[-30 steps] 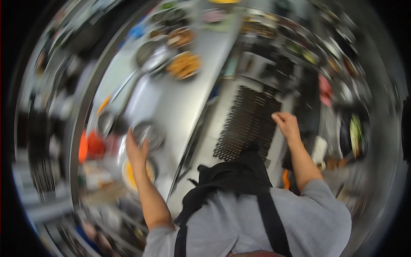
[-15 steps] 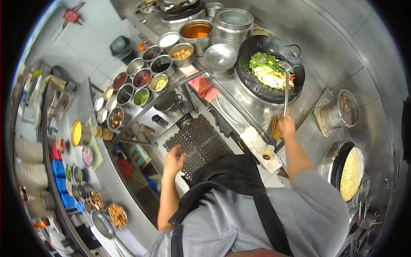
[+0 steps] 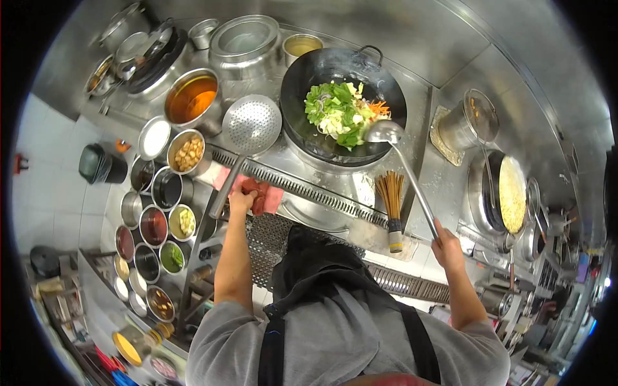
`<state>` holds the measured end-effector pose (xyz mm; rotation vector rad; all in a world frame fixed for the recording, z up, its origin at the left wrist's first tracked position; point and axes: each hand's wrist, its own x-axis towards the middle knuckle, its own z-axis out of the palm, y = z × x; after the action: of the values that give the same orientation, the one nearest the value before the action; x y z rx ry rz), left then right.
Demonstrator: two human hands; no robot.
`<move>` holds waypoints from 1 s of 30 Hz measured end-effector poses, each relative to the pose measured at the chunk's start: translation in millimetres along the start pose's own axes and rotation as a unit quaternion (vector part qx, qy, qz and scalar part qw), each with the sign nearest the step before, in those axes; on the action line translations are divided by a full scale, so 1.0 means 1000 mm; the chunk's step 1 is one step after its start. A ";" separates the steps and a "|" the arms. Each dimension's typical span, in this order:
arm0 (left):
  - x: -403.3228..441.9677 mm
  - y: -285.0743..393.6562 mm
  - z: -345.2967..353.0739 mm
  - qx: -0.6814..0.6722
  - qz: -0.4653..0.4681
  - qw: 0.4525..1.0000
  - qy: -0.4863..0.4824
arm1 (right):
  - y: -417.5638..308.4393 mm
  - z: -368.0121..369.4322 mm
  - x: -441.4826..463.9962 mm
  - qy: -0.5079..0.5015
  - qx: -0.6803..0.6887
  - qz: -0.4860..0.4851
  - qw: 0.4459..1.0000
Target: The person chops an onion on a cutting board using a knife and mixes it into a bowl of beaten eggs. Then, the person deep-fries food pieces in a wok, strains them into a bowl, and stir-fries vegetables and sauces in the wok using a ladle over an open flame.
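Note:
My right hand [image 3: 447,248] is closed round the long handle of a ladle [image 3: 386,132]. The ladle's bowl rests at the right side of a black wok [image 3: 302,132], beside chopped green and pale vegetables [image 3: 338,112] and orange carrot strips [image 3: 378,109]. My left hand [image 3: 240,201] grips a crumpled red cloth [image 3: 259,193] that lies on a pink cloth [image 3: 273,201] at the stove's front edge. The handle of a perforated skimmer [image 3: 252,125] passes just left of that hand.
A bamboo brush [image 3: 390,193] lies in front of the wok. To the left stand a pot of orange liquid [image 3: 193,96] and several metal tubs of sauces and ingredients, such as a red sauce [image 3: 153,225]. At right are a lidded pot [image 3: 473,119] and a wok of noodles [image 3: 512,193].
The view has turned toward the stove. My left hand has moved from mid-air to the red cloth and taken hold of it. The ladle has shifted to the wok's near right side.

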<state>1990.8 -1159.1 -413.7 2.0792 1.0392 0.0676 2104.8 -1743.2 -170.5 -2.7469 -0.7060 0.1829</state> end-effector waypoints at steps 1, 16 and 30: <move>-0.006 0.013 -0.004 -0.009 -0.001 1.000 0.001 | -0.013 0.007 0.017 -0.010 -0.003 0.008 1.000; -0.026 0.106 -0.059 -0.632 -0.078 0.728 -0.253 | -0.131 0.071 0.225 -0.015 0.232 0.240 0.943; -0.076 0.072 -0.062 -0.465 -0.104 0.856 -0.201 | -0.064 0.008 0.049 0.071 0.090 0.056 0.992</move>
<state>1964.5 -1198.0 -301.3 1.0286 0.7370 0.0148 2116.8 -1663.7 -160.2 -2.5971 -0.4731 0.0712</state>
